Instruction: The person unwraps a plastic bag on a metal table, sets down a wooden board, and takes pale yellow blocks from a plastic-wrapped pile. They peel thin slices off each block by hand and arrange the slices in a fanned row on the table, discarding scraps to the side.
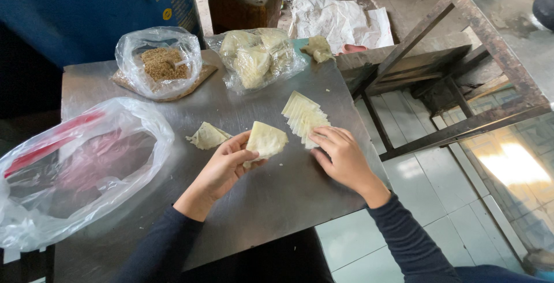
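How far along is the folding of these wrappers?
One folded piece already lies on the table. The left hand holds a wrapper that looks partly folded, and the right hand rests on the fanned stack of flat wrappers. That stack is left, and a bag of wrappers and a bag of filling sit behind.

Left hand [222, 167] pinching, raised; right hand [341, 157] flat, fingers down.
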Motion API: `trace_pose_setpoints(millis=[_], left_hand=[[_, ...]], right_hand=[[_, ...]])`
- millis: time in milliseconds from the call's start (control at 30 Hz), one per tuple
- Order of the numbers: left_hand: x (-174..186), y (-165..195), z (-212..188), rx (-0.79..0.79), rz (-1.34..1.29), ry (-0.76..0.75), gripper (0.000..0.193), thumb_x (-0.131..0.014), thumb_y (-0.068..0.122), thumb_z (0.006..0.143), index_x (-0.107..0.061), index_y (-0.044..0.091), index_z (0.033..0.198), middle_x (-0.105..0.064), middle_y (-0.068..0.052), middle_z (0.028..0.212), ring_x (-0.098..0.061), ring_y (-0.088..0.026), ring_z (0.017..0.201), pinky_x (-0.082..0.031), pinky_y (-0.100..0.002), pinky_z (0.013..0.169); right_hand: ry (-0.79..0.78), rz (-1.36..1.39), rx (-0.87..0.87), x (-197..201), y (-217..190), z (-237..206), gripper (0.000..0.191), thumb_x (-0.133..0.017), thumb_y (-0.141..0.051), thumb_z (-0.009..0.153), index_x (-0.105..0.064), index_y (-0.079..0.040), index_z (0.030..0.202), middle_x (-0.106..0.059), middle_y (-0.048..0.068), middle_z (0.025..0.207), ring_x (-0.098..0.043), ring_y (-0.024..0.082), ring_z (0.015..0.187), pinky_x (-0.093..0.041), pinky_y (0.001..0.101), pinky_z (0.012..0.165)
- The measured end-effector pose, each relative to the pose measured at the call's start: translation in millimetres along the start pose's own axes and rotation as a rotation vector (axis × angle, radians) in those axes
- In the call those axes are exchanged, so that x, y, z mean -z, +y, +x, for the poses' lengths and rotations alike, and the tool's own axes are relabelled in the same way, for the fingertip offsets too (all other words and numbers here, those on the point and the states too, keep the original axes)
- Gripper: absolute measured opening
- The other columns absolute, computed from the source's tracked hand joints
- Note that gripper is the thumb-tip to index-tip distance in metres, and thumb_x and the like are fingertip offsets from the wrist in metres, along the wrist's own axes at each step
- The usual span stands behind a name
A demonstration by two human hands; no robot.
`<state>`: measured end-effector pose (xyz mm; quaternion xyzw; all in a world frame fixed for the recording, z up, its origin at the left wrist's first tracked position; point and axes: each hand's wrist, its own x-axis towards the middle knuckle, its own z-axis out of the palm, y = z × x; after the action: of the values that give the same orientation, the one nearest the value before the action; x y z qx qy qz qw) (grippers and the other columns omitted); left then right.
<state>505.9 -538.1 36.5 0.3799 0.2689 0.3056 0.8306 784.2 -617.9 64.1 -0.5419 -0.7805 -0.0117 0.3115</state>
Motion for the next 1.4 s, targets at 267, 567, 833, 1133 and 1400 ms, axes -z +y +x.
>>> trace_pose_setpoints(millis=[267, 567, 833, 1133, 1400], left_hand=[[-8.3, -0.5, -6.1, -0.081, 0.079, -0.244, 0.078, -0.065, -0.009, 0.084, -0.035, -0.004, 0.156, -0.057, -0.009, 0.145, -0.06, -0.014, 0.124, -0.051, -0.03, 0.103], [-10.9, -0.8, -5.1, -0.076, 0.161, -0.205, 0.071, -0.067, -0.002, 0.092, -0.037, -0.002, 0.156, -0.061, -0.006, 0.139, -0.062, -0.011, 0.118, -0.052, -0.028, 0.102], [-11.8, -6.3, -6.2, -0.09, 0.19, -0.181, 0.069, -0.069, 0.003, 0.092, -0.04, -0.001, 0.154, -0.064, -0.008, 0.136, -0.061, -0.012, 0.118, -0.051, -0.03, 0.102], [-12.0, -5.1, -3.3, -0.043, 0.083, 0.003, 0.052, -0.061, 0.015, 0.098, -0.052, -0.003, 0.146, -0.07, -0.009, 0.128, -0.067, -0.016, 0.115, -0.054, -0.033, 0.1], [-13.5, -2.8, -3.7, -0.005, 0.092, 0.055, 0.051, -0.061, 0.015, 0.097, -0.053, 0.001, 0.145, -0.071, -0.008, 0.127, -0.068, -0.015, 0.113, -0.054, -0.033, 0.1]], right_hand=[[-0.058, 0.376, 0.094, 13.3, -65.8, 24.7, 0.024, -0.079, -0.007, 0.087, -0.072, -0.008, 0.11, -0.072, 0.005, 0.115, -0.069, 0.024, 0.106, -0.055, 0.0355, 0.092], [-0.175, 0.465, -0.002, 11.6, -75.4, 48.1, 0.019, -0.076, -0.004, 0.087, -0.076, -0.006, 0.105, -0.07, 0.004, 0.105, -0.071, 0.019, 0.093, -0.058, 0.0298, 0.079], [-0.132, 0.617, -0.299, -11.6, -51.4, 31.5, 0.009, -0.07, -0.002, 0.095, -0.072, -0.003, 0.103, -0.074, 0.004, 0.095, -0.066, 0.012, 0.082, -0.049, 0.0266, 0.073], [0.266, 1.23, -0.673, -12.6, 39.8, 20.4, 0.016, -0.057, -0.006, 0.105, -0.067, -0.003, 0.117, -0.074, 0.007, 0.108, -0.071, 0.015, 0.094, -0.056, 0.0314, 0.086], [0.07, -0.15, 0.047, -9.1, 26.9, -12.8, 0.029, -0.06, 0.003, 0.09, -0.075, -0.005, 0.114, -0.076, 0.011, 0.115, -0.07, 0.026, 0.116, -0.052, 0.0409, 0.105]])
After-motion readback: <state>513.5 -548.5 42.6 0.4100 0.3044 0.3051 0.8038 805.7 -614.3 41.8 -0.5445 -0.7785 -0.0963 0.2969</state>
